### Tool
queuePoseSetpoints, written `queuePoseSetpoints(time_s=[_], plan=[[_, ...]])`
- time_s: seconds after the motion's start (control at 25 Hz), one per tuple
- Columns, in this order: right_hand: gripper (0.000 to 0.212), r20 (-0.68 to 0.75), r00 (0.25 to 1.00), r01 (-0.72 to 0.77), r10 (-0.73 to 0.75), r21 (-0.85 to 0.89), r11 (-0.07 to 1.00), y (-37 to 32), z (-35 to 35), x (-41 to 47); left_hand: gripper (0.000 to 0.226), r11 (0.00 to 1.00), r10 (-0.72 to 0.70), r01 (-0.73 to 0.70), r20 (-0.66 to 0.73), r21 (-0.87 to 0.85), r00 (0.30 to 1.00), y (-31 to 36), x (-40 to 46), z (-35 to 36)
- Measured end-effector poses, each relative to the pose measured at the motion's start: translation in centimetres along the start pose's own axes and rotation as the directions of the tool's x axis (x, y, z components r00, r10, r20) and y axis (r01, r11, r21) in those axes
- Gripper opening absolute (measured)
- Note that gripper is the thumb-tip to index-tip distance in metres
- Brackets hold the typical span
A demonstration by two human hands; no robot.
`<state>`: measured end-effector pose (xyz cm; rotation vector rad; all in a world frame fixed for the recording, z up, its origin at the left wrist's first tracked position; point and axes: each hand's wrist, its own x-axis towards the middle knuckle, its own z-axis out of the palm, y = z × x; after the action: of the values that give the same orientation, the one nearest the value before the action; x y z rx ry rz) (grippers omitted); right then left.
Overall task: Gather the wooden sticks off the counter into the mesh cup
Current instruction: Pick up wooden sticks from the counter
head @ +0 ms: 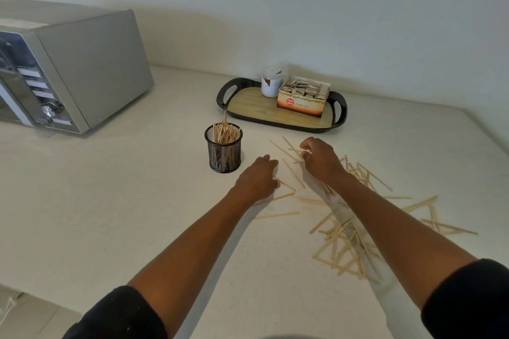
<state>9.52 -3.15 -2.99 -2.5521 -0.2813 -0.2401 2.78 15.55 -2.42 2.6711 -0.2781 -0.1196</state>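
A black mesh cup (223, 155) stands upright on the pale counter (137, 215), holding several wooden sticks on end. Many more wooden sticks (348, 231) lie scattered to its right, in a loose pile under my right forearm. My left hand (257, 177) rests palm down just right of the cup, fingers curled onto a stick at its right side. My right hand (319, 158) is further right, its fingers pinched on a few sticks at the far end of the scatter.
A grey microwave (68, 69) sits at the back left. Behind the cup lies a black-handled wooden tray (248, 106) with a white jar (272, 82) and a tea-bag box (303, 99). The counter's front edge shows at bottom left.
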Motion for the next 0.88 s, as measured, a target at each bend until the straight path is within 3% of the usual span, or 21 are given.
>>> queuePoseSetpoints(time_s=[0.16, 0.24, 0.32, 0.48, 0.68, 0.88], plan=[[0.022, 0.113, 0.993, -0.018, 0.031, -0.12, 0.993, 1.0, 0.7, 2.3, 0.065, 0.998, -0.051, 0.049, -0.044, -0.039, 0.998, 0.2, 1.1, 0.9], [0.03, 0.186, 0.982, 0.028, 0.01, -0.203, 0.979, 1.1, 0.9, 3.3, 0.068, 0.999, -0.051, 0.051, -0.069, -0.008, 0.996, 0.3, 1.7, 0.9], [0.021, 0.231, 0.973, 0.083, -0.018, -0.276, 0.958, 1.1, 1.0, 4.0, 0.07, 0.998, -0.045, 0.048, -0.085, 0.037, 0.995, 0.6, 2.3, 0.8], [0.035, 0.26, 0.958, 0.222, -0.123, -0.395, 0.891, 0.6, 1.8, 4.6, 0.077, 0.994, -0.003, 0.011, -0.078, 0.107, 0.997, 1.1, 3.3, 1.0], [0.044, 0.296, 0.898, 0.401, -0.324, -0.251, 0.881, 1.2, 1.5, 2.3, 0.084, 0.977, 0.037, -0.037, 0.006, 0.21, 0.999, 1.1, 3.9, 0.4], [0.056, 0.305, 0.858, 0.473, -0.414, -0.15, 0.868, 2.2, 0.1, -1.6, 0.042, 0.969, 0.12, -0.102, -0.067, 0.223, 0.991, 1.7, 1.8, 1.0]])
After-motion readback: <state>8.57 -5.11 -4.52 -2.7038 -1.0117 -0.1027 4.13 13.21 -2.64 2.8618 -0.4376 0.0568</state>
